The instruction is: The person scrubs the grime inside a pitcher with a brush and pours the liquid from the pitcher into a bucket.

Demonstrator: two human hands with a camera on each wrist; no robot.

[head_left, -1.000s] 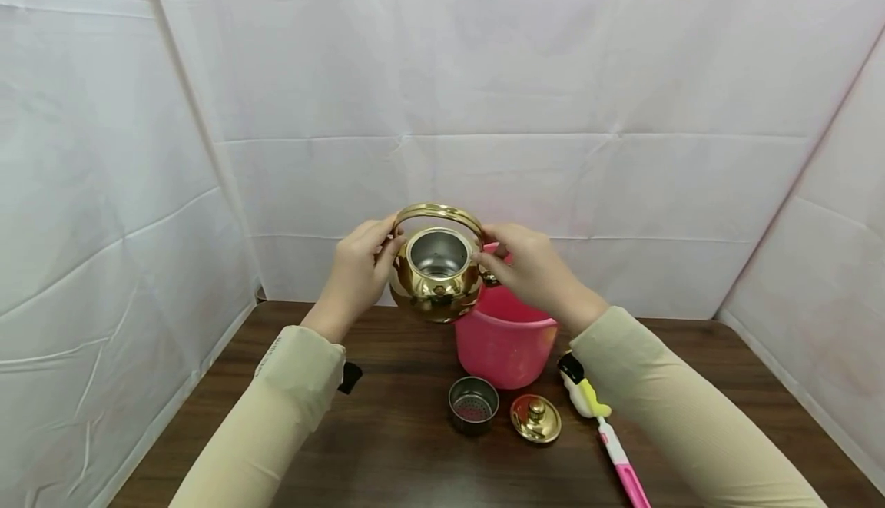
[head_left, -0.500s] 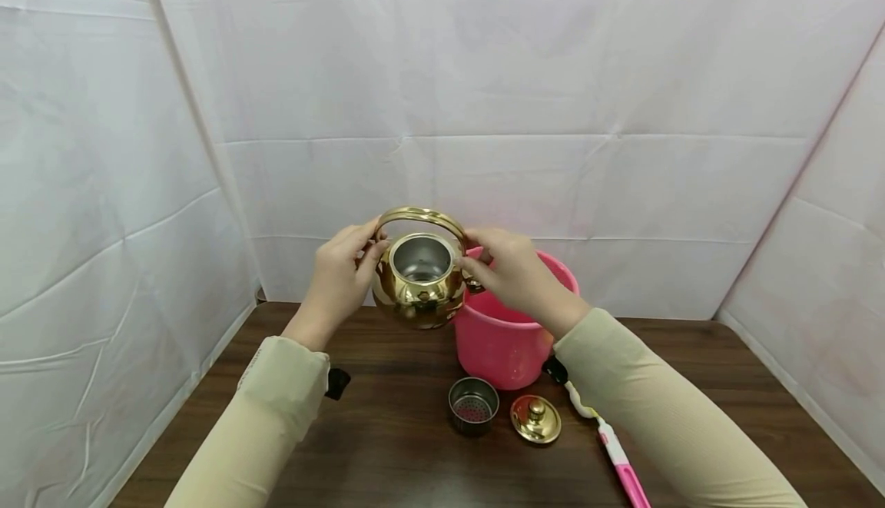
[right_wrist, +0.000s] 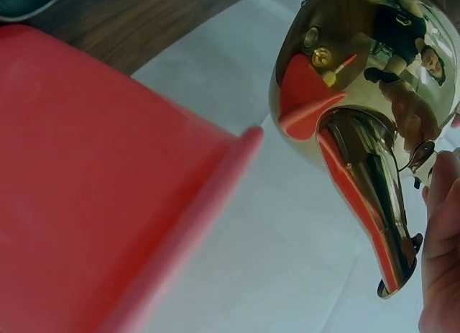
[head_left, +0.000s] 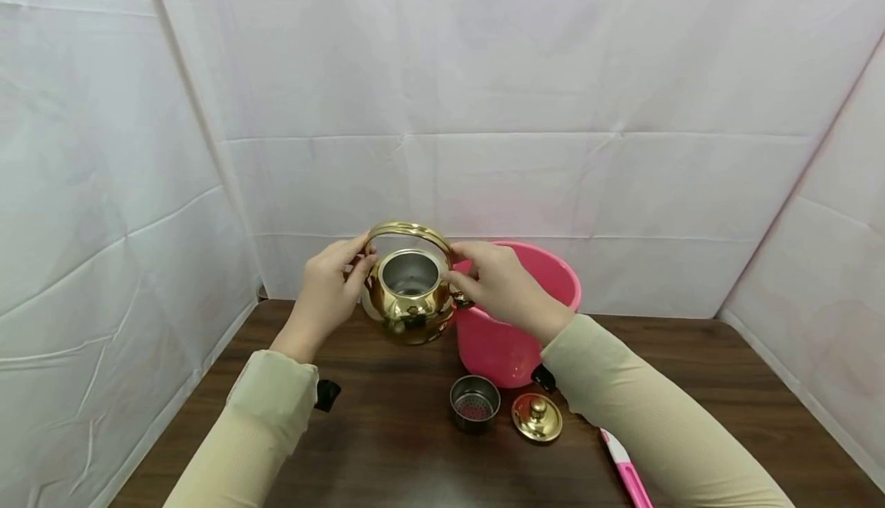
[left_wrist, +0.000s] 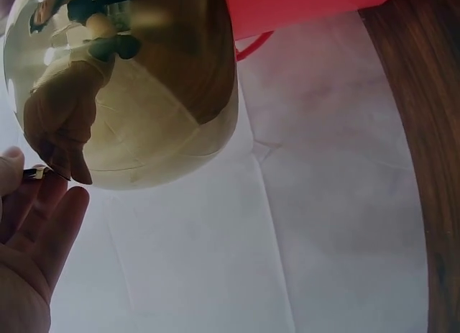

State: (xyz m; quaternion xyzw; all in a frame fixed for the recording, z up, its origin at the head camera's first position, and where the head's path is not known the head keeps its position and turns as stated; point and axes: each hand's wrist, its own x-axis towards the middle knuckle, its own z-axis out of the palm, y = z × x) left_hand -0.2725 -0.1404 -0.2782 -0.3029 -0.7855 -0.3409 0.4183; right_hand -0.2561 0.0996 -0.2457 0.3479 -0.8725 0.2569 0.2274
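Note:
A shiny gold teapot (head_left: 411, 316), lidless, is held up over the table, its round opening tilted toward me and its steel inside showing. My left hand (head_left: 328, 285) pinches the foot of the arched handle on the left side. On the spout side, my right hand (head_left: 498, 281) pinches the handle's other foot. The spout (right_wrist: 370, 196) points toward the right, close to the pink bucket (head_left: 499, 350), and shows best in the right wrist view. From the left wrist, the teapot's mirror-like body (left_wrist: 165, 124) fills the upper left, with my fingertips at its edge.
A metal strainer cup (head_left: 474, 403) and the gold lid (head_left: 538, 420) rest on the dark wooden table (head_left: 387, 431) before the bucket. My right sleeve covers most of a pink-and-white handled brush (head_left: 625, 468). White cloth walls (head_left: 512, 70) enclose the table's back and sides.
Both hands have carried the teapot left and slightly down, away from the bucket, uncovering more of its rim. My right forearm now hides more of the brush. Strainer cup and lid stay put.

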